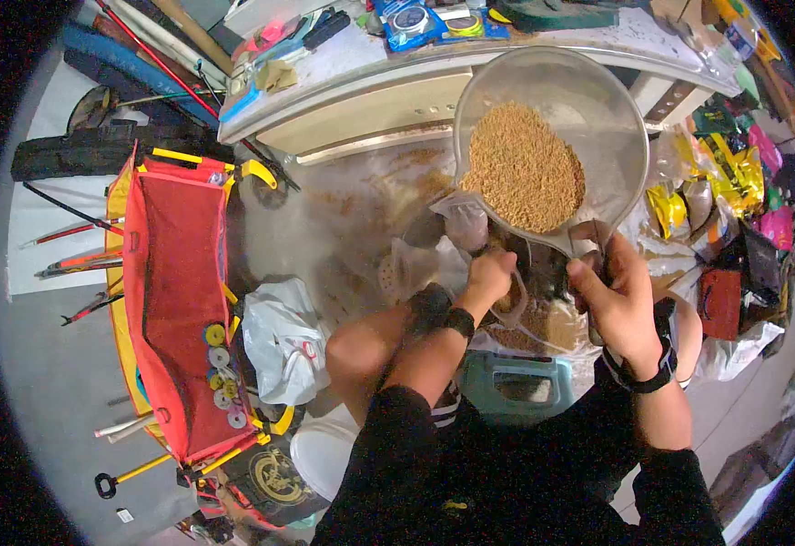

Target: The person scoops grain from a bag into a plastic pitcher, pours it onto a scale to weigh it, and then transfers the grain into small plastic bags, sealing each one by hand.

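Note:
My right hand (620, 300) is wrapped round the short handle of a large translucent plastic scoop (611, 118). Tan, grain-like pellets (525, 168) are heaped in the scoop's left and lower part. Below the scoop, my left hand (490, 278) is closed, its thumb uppermost. Beside its fingers is a clear plastic loop handle (509, 314), and what the fist grips is mostly hidden. A translucent bag (463, 223) with greyish contents stands just beyond my left hand. More brown pellets (552, 328) lie beneath the hands, behind a teal plastic container (516, 387).
A red fabric wagon (179, 300) with yellow trim stands at left, next to a white plastic bag (283, 341) and a white round lid (323, 455). A cluttered bench (361, 55) crosses the far side. Yellow packets (716, 187) and other bags crowd the right.

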Action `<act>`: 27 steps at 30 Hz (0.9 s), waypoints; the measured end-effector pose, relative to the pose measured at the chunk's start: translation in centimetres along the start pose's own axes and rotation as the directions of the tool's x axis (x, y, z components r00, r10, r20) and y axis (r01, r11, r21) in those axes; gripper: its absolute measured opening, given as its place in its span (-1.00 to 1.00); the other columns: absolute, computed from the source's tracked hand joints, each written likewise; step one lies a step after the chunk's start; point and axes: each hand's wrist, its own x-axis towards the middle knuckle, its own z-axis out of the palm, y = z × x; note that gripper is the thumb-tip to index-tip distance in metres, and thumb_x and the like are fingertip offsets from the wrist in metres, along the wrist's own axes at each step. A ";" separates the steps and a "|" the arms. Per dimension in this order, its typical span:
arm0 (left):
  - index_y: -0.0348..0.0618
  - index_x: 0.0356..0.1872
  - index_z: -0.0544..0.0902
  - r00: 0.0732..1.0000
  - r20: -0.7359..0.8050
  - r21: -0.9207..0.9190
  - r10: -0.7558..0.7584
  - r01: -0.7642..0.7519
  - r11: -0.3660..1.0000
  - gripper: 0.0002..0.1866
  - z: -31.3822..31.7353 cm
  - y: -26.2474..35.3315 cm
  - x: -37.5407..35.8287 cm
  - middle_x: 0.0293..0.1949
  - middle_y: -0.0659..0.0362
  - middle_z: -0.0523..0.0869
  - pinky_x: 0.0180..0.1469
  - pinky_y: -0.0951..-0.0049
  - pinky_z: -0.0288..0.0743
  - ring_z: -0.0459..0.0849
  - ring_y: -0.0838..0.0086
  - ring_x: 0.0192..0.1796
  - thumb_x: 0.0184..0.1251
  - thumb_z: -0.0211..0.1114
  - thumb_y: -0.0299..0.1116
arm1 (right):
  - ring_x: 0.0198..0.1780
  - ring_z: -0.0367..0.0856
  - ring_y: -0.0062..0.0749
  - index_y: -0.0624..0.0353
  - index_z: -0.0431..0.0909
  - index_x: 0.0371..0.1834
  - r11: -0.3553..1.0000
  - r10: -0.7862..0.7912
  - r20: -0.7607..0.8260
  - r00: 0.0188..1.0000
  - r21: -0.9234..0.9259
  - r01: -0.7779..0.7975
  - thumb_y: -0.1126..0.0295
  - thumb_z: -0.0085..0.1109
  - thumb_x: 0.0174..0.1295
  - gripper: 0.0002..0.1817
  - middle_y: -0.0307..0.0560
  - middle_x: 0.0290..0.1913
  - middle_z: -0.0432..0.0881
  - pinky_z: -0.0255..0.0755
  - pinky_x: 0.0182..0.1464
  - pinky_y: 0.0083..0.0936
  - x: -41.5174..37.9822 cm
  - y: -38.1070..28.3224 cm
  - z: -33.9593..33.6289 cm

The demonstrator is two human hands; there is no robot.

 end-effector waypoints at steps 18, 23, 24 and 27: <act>-0.12 -0.27 0.62 0.992 0.060 -0.175 0.107 -0.095 0.980 -0.82 -7.4 4.4 -2.6 -0.35 -0.01 0.67 -0.17 0.08 0.51 0.63 -0.02 -0.25 0.07 0.17 -0.41 | -0.50 0.32 -0.75 0.26 0.38 0.03 0.987 -0.099 0.051 0.994 -0.123 0.105 0.58 0.13 0.17 -0.66 -0.37 -0.48 0.42 0.18 -0.48 -0.74 0.3 1.3 0.1; -0.12 -0.18 0.60 0.945 0.311 -0.069 0.098 -0.081 0.994 -0.76 -11.1 4.8 -5.7 -0.24 -0.01 0.67 -0.17 0.03 0.50 0.64 0.02 -0.20 0.12 0.12 -0.36 | -0.24 0.50 -0.58 0.34 0.43 -0.04 0.994 0.005 0.059 0.998 -0.107 0.002 0.54 0.17 0.14 -0.69 -0.16 -0.25 0.58 0.41 -0.18 -0.59 0.2 0.2 1.5; -0.13 -0.19 0.61 0.953 0.283 -0.053 0.103 -0.092 0.994 -0.76 -11.3 4.8 -6.0 -0.25 -0.01 0.67 -0.17 0.04 0.51 0.64 0.03 -0.21 0.11 0.12 -0.37 | -0.23 0.51 -0.58 0.34 0.43 -0.03 0.998 0.005 0.055 0.998 -0.066 -0.002 0.54 0.17 0.15 -0.69 -0.16 -0.24 0.59 0.41 -0.17 -0.59 0.3 0.2 1.9; -0.16 -0.23 0.61 0.958 0.276 -0.026 0.082 -0.077 0.997 -0.77 -12.2 4.9 -6.5 -0.29 -0.02 0.67 -0.17 0.06 0.52 0.65 0.03 -0.22 0.07 0.11 -0.43 | -0.21 0.52 -0.58 0.33 0.41 0.00 0.998 -0.004 0.080 0.997 -0.067 0.009 0.55 0.16 0.17 -0.68 -0.16 -0.21 0.58 0.42 -0.16 -0.59 0.6 0.7 2.5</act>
